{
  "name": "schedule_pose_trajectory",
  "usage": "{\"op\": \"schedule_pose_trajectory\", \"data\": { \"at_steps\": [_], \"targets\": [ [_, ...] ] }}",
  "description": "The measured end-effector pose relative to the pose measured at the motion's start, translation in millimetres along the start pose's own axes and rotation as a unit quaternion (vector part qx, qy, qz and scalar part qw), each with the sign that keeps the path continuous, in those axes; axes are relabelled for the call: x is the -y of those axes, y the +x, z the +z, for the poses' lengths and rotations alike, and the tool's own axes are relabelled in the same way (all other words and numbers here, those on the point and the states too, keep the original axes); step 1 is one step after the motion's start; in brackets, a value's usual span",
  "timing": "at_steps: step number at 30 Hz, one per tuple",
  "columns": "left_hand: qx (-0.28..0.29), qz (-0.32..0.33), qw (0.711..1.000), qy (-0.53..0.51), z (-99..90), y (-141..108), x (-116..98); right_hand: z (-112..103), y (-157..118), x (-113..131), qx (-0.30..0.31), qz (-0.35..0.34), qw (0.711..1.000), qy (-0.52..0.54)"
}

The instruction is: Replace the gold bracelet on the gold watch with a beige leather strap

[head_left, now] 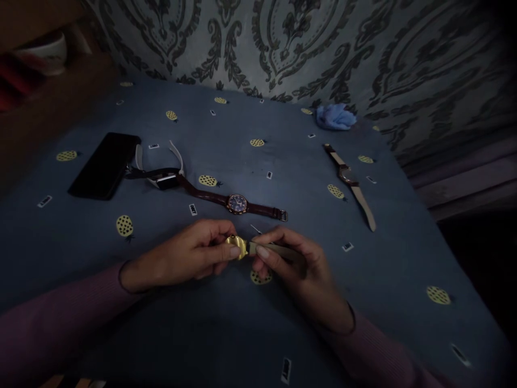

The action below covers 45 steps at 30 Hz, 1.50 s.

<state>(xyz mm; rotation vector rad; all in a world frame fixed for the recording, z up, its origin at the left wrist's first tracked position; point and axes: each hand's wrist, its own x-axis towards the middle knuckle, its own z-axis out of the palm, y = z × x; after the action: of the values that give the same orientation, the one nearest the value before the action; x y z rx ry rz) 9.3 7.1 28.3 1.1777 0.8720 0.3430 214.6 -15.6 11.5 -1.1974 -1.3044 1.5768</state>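
My left hand [197,250] pinches a round gold watch case [238,246] between thumb and fingers. At the right side of the case, my right hand [297,264] grips a light beige strap [280,251], whose end meets or nearly meets the case; whether it is attached I cannot tell. A thin metal tool [256,229] lies just behind my fingers. Beyond them a watch with a dark blue dial [237,203] and brown strap lies face up on the blue patterned tablecloth [291,161].
At the left lie a black phone or tablet [105,166] and a white-strapped smartwatch [167,181]. Another watch [347,175] rests at the right, near a crumpled blue cloth [335,116]. A patterned wall [278,48] borders the table's back; a bowl [50,54] stands on a shelf.
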Motion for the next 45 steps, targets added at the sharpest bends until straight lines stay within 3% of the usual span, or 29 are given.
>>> {"op": "schedule_pose_trajectory", "data": {
  "at_steps": [19,36,45],
  "targets": [
    [-0.055,-0.010,0.998,-0.036,12.8,1,5,-1,0,-2,-0.010,-0.004,0.999,-0.033],
    [-0.052,0.010,0.998,-0.023,13.2,3,11,-2,2,-1,0.002,-0.001,1.000,-0.028],
    [-0.063,-0.005,0.997,-0.034,15.7,-1,-1,0,0,2,-0.008,-0.001,1.000,-0.021]
  ]
}}
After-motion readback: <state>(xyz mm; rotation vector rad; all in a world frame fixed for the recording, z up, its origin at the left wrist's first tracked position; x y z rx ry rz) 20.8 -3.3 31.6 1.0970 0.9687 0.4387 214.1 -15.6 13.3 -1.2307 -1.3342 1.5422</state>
